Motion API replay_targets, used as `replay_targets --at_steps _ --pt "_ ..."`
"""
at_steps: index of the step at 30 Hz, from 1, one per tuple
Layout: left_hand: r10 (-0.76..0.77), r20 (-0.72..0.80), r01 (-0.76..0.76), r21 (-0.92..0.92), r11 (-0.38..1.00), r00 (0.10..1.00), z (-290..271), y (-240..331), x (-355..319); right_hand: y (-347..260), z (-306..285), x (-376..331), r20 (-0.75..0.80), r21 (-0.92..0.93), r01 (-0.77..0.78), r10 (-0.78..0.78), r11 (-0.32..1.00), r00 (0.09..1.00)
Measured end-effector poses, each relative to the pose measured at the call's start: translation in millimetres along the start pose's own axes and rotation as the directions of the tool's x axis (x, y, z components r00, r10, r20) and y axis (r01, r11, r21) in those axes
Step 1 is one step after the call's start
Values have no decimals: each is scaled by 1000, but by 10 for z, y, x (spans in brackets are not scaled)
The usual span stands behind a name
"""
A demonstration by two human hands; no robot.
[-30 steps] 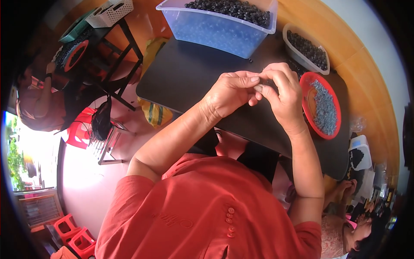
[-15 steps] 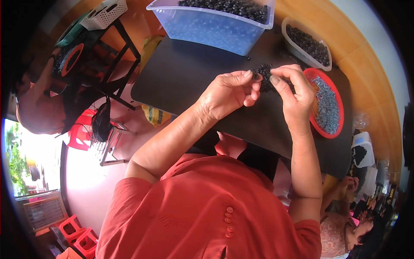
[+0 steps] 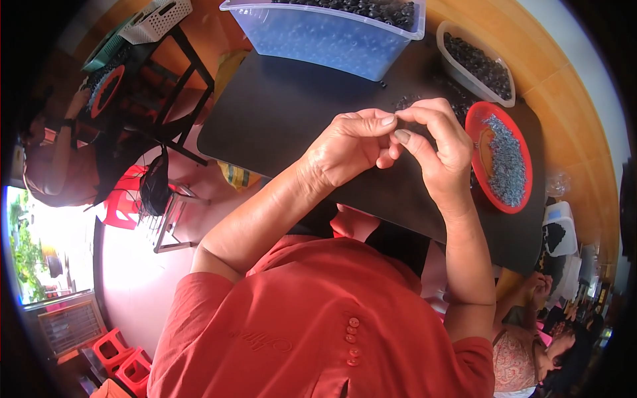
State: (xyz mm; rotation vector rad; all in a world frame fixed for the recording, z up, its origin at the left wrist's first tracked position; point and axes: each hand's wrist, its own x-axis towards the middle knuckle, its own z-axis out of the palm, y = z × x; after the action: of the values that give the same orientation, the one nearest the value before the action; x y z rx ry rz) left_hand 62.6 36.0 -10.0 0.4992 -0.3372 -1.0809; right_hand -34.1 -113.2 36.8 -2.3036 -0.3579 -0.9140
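Though hands [image 3: 345,144] together — grip unclear

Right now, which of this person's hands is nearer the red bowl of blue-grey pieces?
Right: the right hand is just left of the red bowl; the left hand is farther left.

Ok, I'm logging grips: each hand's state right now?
Left hand: pinched closed; anything held can't be told.
Right hand: curled; open or closed can't be told.
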Motion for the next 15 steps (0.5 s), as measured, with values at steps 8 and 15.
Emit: replay_targets --at_steps 8,15 --pt "-7 -26 7 9 1000 1000 2 8 -27 -24 -9 -24 108 341 -329 311 881 944" --pt "-13 11 13 28 1000 1000 8 18 -42 2 11 -26 114 398 -324 304 858 946"
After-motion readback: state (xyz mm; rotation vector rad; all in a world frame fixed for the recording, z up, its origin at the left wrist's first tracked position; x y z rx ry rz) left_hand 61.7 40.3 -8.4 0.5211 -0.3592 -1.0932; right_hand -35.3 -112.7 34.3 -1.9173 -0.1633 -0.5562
